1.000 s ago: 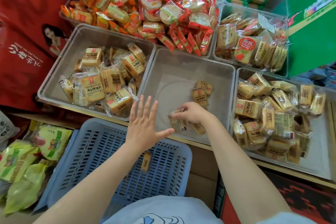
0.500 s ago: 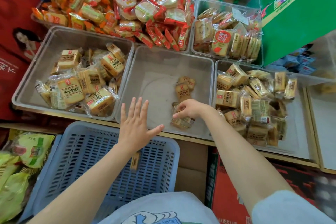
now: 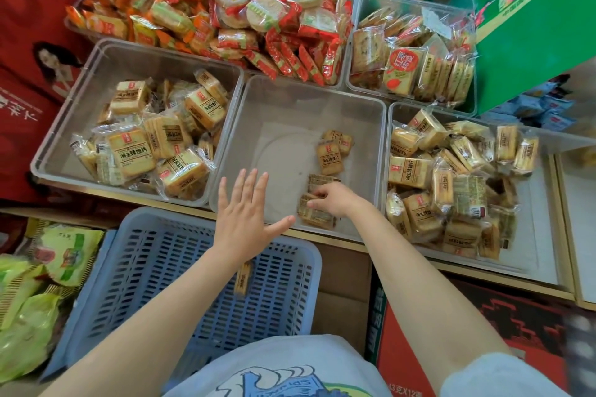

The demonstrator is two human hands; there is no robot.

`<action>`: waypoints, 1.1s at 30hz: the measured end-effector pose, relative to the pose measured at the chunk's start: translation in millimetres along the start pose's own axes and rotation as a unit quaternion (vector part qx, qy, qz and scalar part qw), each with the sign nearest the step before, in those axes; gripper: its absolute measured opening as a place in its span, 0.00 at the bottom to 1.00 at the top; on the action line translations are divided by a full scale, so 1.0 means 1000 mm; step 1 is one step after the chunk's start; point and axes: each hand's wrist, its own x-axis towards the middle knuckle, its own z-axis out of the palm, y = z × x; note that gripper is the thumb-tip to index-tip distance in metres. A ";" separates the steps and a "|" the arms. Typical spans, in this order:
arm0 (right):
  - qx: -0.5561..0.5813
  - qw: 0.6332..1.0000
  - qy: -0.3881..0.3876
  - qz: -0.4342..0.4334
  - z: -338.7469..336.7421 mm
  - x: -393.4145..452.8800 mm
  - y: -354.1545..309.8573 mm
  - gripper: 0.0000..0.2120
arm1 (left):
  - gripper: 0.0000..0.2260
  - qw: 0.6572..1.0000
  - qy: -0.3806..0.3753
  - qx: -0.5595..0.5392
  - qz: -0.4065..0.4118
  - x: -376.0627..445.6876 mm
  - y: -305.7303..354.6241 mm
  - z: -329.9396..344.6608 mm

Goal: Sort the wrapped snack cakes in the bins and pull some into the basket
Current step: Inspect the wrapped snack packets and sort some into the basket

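Observation:
Three clear bins stand in a front row. The middle bin (image 3: 290,100) holds only a few wrapped snack cakes (image 3: 329,158). My right hand (image 3: 335,200) reaches into its front part and pinches a wrapped cake (image 3: 314,214) lying near the front wall. My left hand (image 3: 243,219) hovers flat with fingers spread over the front edge of the middle bin, above the blue basket (image 3: 161,267). One wrapped cake (image 3: 243,279) lies in the basket, partly hidden under my left wrist.
The left bin (image 3: 96,74) and right bin (image 3: 545,255) hold several wrapped cakes. Behind them are heaps of red and orange packs (image 3: 245,3) and a bin of square packs (image 3: 409,68). Green bags (image 3: 48,267) lie at lower left, a green carton (image 3: 532,26) at upper right.
My right hand slid a little toward the bin's front and pinches the cake nearest the wall. My left hand stays spread over the basket edge. The camera view shifted.

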 end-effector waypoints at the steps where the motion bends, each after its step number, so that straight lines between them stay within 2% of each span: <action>1: 0.004 1.000 0.003 0.001 0.000 0.000 0.001 0.29 | 0.50 1.000 -0.002 0.002 0.000 0.000 0.000 0.001; 6: -0.055 0.997 0.019 0.041 -0.006 0.001 0.003 0.27 | 0.50 1.000 -0.003 0.001 0.002 0.000 -0.002 0.002; 9: -0.054 0.996 0.005 0.065 -0.005 0.002 0.005 0.29 | 0.51 1.000 0.000 -0.002 0.006 0.002 -0.002 0.001; 15: -0.003 0.996 -0.026 0.082 0.007 0.004 0.000 0.45 | 0.52 1.000 -0.024 0.016 0.001 0.003 -0.003 -0.001; 21: 0.032 0.996 -0.038 0.076 0.005 -0.001 -0.003 0.56 | 0.58 0.999 -0.032 0.020 0.002 0.002 -0.003 -0.002; 23: 0.048 0.997 -0.018 0.055 0.004 -0.008 -0.009 0.54 | 0.58 0.999 -0.040 0.017 -0.002 0.003 -0.003 -0.004; 25: 0.058 0.998 0.020 0.028 0.000 -0.020 -0.019 0.47 | 0.56 0.998 -0.054 -0.011 -0.007 0.004 -0.003 -0.009; 27: 0.094 0.994 0.054 -0.011 -0.005 -0.038 -0.033 0.37 | 0.52 0.992 -0.050 -0.114 -0.013 0.003 -0.003 -0.017; 28: 0.126 0.989 0.066 -0.033 -0.007 -0.050 -0.040 0.33 | 0.50 0.977 -0.040 -0.206 -0.029 0.000 -0.001 -0.025; 29: 0.163 0.982 0.077 -0.055 -0.008 -0.063 -0.047 0.31 | 0.47 0.948 -0.027 -0.314 -0.054 -0.004 0.000 -0.031; 31: 0.234 0.963 0.097 -0.096 -0.004 -0.087 -0.061 0.28 | 0.43 0.860 -0.009 -0.501 -0.101 -0.017 0.004 -0.045; 33: 0.292 0.942 0.101 -0.130 0.008 -0.109 -0.077 0.26 | 0.39 0.750 -0.027 -0.648 -0.130 -0.034 0.005 -0.055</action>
